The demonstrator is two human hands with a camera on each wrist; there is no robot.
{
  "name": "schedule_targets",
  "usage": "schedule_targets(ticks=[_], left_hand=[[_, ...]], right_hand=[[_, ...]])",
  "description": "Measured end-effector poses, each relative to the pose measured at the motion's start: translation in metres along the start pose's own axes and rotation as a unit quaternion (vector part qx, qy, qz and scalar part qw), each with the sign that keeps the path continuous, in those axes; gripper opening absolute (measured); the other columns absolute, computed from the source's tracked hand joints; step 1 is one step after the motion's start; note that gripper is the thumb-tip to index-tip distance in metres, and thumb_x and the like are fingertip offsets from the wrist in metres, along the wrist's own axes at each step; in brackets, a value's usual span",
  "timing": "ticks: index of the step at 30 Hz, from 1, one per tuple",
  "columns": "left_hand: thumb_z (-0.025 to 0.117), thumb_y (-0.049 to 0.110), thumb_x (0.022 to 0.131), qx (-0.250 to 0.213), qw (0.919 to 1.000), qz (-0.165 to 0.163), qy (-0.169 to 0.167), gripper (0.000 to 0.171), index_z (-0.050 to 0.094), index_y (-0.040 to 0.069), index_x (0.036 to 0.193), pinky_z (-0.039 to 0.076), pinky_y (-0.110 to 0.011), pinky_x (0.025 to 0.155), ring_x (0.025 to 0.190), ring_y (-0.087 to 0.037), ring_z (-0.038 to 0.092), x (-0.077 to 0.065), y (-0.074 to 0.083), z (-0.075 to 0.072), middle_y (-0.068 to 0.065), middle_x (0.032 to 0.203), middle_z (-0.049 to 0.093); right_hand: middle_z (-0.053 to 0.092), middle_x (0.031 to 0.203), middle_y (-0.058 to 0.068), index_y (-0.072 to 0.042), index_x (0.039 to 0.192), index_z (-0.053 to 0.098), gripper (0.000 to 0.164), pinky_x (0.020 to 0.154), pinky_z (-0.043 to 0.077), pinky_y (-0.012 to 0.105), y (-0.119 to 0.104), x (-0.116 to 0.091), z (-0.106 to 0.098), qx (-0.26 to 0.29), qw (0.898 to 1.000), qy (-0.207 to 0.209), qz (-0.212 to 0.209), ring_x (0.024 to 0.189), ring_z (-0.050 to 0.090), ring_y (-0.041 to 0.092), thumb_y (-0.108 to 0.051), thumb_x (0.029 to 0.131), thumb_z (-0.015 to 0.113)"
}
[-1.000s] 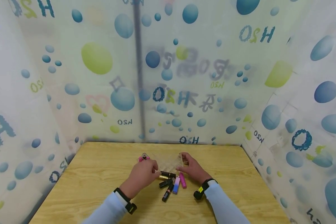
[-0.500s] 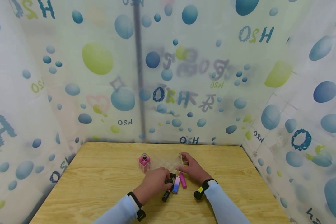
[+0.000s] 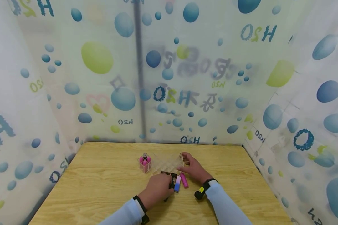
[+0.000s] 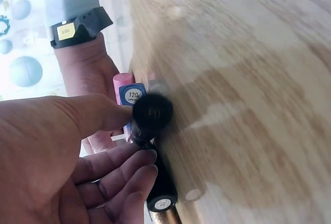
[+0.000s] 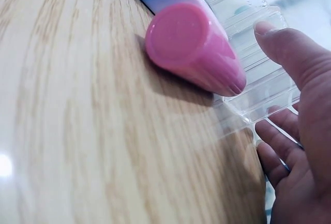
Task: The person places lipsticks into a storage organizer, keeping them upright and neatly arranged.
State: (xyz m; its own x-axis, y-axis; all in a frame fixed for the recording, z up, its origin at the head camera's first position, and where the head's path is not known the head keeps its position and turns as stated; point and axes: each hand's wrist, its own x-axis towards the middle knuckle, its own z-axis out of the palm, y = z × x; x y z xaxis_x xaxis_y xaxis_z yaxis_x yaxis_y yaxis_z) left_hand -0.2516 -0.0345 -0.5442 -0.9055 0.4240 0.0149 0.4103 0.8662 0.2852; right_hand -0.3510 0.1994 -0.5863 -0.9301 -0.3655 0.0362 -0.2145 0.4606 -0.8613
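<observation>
My left hand is over a small group of lipsticks in the middle of the table. Its thumb and fingers pinch a black lipstick, seen end-on in the left wrist view. Just beneath that lies another black lipstick, with a gold tube beside it. A pink-and-blue lipstick and a magenta tube lie to the right of this hand. My right hand holds the right end of a clear compartmented organizer, thumb in front and fingers behind.
A small clear holder with several pink-topped items stands left of the organizer. The wooden table ends at a patterned curtain at the back, with more curtain on both sides.
My left hand has come from the organizer's left end to the right and nearer, onto the black lipsticks, and now pinches one. The right hand stays at the organizer.
</observation>
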Motion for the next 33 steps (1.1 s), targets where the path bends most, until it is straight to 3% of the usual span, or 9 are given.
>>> schedule_targets(ticks=[7,11,14,18,21,29,33], left_hand=[[0.088,0.031,0.091,0.021,0.9997,0.013,0.001,0.025,0.07,0.015,0.088,0.051,-0.038,0.059,0.063,-0.013,0.055,-0.002,0.005,0.001,0.005,0.075,0.06],[0.088,0.031,0.09,0.008,0.9999,0.008,-0.001,0.026,0.069,0.015,0.086,0.049,-0.037,0.059,0.062,-0.013,0.053,-0.003,0.004,0.001,0.005,0.074,0.057],[0.086,0.031,0.092,-0.031,0.9995,-0.003,-0.004,0.023,0.069,0.016,0.086,0.046,-0.034,0.059,0.063,-0.012,0.052,-0.002,0.001,-0.004,0.007,0.075,0.058],[0.085,0.028,0.094,-0.097,0.9951,-0.012,0.014,0.018,0.07,0.016,0.093,0.045,-0.032,0.059,0.066,-0.011,0.053,-0.002,-0.006,-0.02,0.008,0.08,0.06],[0.084,0.025,0.095,-0.121,0.9918,-0.015,0.039,0.018,0.071,0.015,0.101,0.046,-0.031,0.06,0.068,-0.01,0.054,-0.002,-0.013,-0.035,0.008,0.083,0.062],[0.081,0.024,0.097,-0.119,0.9862,-0.05,0.103,0.019,0.068,0.013,0.106,0.05,-0.035,0.062,0.068,-0.012,0.057,0.001,-0.039,-0.066,0.004,0.087,0.068],[0.079,0.023,0.099,-0.144,0.9793,-0.074,0.122,0.019,0.069,0.013,0.11,0.052,-0.036,0.061,0.064,-0.012,0.061,0.007,-0.054,-0.08,0.003,0.091,0.072]], right_hand=[[0.057,0.158,0.011,-0.018,0.164,0.045,0.079,0.118,0.045,0.062,-0.001,0.0,0.0,0.0,1.0,0.001,0.001,0.141,0.057,0.038,-0.043,0.1,0.084],[0.057,0.159,0.011,-0.018,0.165,0.045,0.081,0.119,0.044,0.062,-0.003,-0.001,0.0,-0.001,1.0,-0.001,0.004,0.141,0.057,0.038,-0.045,0.099,0.084],[0.057,0.158,0.011,-0.018,0.165,0.045,0.081,0.119,0.044,0.062,-0.004,-0.002,0.0,0.0,1.0,0.0,0.006,0.142,0.057,0.038,-0.045,0.099,0.085],[0.057,0.158,0.011,-0.019,0.164,0.046,0.079,0.118,0.045,0.062,-0.005,-0.002,-0.001,0.002,1.0,0.002,0.007,0.142,0.056,0.038,-0.044,0.1,0.085],[0.057,0.158,0.011,-0.018,0.164,0.046,0.078,0.118,0.045,0.062,-0.004,-0.002,-0.001,0.009,1.0,0.0,0.007,0.143,0.056,0.038,-0.042,0.1,0.084],[0.056,0.159,0.011,-0.018,0.164,0.046,0.077,0.12,0.042,0.062,-0.002,-0.001,0.0,0.015,1.0,-0.003,0.004,0.144,0.055,0.037,-0.041,0.101,0.083],[0.056,0.159,0.01,-0.018,0.165,0.045,0.077,0.12,0.042,0.061,-0.002,-0.001,0.001,0.01,1.0,-0.002,0.003,0.143,0.055,0.037,-0.04,0.102,0.083]])
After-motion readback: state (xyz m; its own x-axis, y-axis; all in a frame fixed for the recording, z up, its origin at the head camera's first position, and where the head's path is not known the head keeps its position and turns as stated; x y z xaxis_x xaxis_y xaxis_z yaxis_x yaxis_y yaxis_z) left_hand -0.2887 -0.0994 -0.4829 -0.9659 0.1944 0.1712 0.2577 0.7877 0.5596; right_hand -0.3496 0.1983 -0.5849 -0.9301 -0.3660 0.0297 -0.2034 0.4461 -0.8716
